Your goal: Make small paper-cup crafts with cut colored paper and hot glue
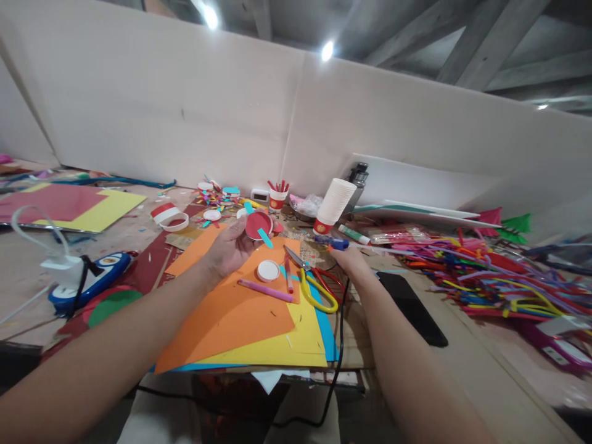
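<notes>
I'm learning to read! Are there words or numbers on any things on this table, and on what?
None can be read.
Paper cup stack: gold mark on red band, too blurred.
Blue device: yellow label, too small.
Glue stick: print too small.
Red disc in left hand: no print shows.

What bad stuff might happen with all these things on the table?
The scissors lie right beside the right hand, so a careless reach might catch a blade. The black cord hangs over the table edge and might snag an arm, tugging the blue tool. The teal stick on the red disc in the left hand may slide off.
</notes>
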`<state>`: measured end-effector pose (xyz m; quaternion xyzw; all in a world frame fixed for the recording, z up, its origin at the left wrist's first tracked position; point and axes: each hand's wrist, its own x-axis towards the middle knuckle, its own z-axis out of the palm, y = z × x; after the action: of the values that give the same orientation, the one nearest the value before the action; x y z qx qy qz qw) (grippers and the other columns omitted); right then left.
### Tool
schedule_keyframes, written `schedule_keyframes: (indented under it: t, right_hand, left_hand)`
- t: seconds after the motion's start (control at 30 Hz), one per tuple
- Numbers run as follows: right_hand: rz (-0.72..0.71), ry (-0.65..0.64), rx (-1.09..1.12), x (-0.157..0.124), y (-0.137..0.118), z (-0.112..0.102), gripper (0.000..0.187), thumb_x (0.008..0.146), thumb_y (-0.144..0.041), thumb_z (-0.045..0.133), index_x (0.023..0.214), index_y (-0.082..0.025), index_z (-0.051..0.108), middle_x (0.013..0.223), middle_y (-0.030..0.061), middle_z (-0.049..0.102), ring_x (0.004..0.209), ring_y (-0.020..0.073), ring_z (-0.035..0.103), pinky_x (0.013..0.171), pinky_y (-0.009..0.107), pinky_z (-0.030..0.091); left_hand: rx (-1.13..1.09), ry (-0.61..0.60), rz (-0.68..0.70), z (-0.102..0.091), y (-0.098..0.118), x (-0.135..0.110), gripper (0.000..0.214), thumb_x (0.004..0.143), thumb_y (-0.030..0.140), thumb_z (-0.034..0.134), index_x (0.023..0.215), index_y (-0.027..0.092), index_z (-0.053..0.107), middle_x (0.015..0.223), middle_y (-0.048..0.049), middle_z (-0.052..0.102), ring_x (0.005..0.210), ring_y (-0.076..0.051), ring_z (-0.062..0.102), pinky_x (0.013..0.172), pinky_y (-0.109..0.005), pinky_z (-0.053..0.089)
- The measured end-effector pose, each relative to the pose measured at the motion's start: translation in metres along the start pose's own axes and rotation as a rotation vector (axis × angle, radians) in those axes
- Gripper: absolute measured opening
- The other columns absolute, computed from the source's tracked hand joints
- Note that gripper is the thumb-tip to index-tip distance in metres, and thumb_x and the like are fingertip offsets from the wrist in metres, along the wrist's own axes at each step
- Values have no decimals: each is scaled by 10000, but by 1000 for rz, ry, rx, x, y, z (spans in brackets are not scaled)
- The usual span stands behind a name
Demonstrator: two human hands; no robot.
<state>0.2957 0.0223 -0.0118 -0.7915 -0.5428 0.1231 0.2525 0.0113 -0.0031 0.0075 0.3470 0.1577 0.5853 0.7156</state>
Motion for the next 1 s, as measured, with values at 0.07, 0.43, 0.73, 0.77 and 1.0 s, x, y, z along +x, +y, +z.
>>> schedule_keyframes:
  t: [0.07, 0.43, 0.73, 0.77, 1.0]
  right_hand:
    - [17, 37, 106, 0, -3, -1, 293, 819, -294, 514, 988, -91, 641, 853, 132, 694, 698, 199, 647, 600, 279, 502]
    - [-514, -97, 808, -67, -56, -12, 321, 803, -298, 582, 1104, -200, 525, 1001, 50, 669, 704, 151, 570, 694, 319, 513]
    - [-787, -111, 516, -93, -65, -4, 219, 888, -282, 524, 1089, -208, 570, 982, 65, 665, 865, 207, 601, 787, 353, 497]
    - [-786, -106, 500, -94, -66, -3, 233, 889, -286, 524, 1105, -212, 568, 989, 65, 665, 872, 211, 603, 787, 355, 497]
    - [-766, -74, 559, -91, -63, 3, 276, 913, -315, 519, 1165, -202, 533, 973, 54, 653, 838, 199, 591, 776, 346, 493]
  left_hand:
    - [10, 19, -7, 0, 0, 1, 322, 981, 269, 402, 1117, 108, 646, 1151, -144, 704, 1073, -218, 675, 867, -308, 568]
    - [17, 190, -43, -11, -8, 11, 288, 947, 284, 511, 1116, 96, 649, 1080, -137, 723, 940, -183, 703, 770, -265, 582]
    - [-26, 168, -35, -14, -13, 13, 223, 948, 262, 512, 1005, 125, 678, 856, -45, 748, 727, -137, 704, 702, -268, 592]
    - [-33, 167, -36, -13, -13, 12, 221, 948, 264, 514, 1006, 128, 678, 855, -41, 748, 712, -132, 701, 695, -263, 590]
    - [-75, 228, -109, -4, -7, 10, 358, 983, 365, 424, 993, 108, 675, 795, -71, 739, 707, -156, 712, 664, -247, 582]
